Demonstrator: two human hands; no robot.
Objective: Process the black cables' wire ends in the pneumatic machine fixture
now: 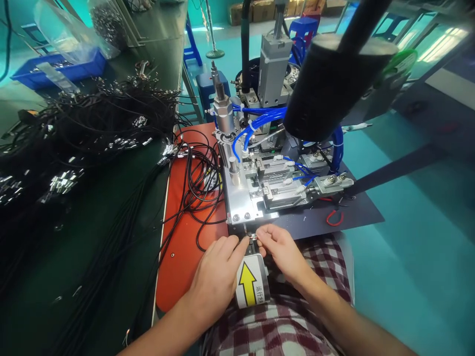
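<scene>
My left hand (215, 272) and my right hand (280, 247) meet at the front edge of a small metal machine (256, 188). Both pinch a tiny metal clip (253, 238) between thumb and fingertips, just under the machine's base plate. The clip sits at the end of a thin black cord, too small to make out clearly. Below my hands is a white label with a yellow arrow (250, 287). My lap in a checked cloth (282, 321) shows beneath.
A large heap of black cords with metal ends (92, 123) covers the green bench at left. More cords loop over an orange mat (185, 247). Blue air hoses (256, 118) run over the machine. A black lamp head (330, 84) hangs above. A blue bin (59, 69) stands far left.
</scene>
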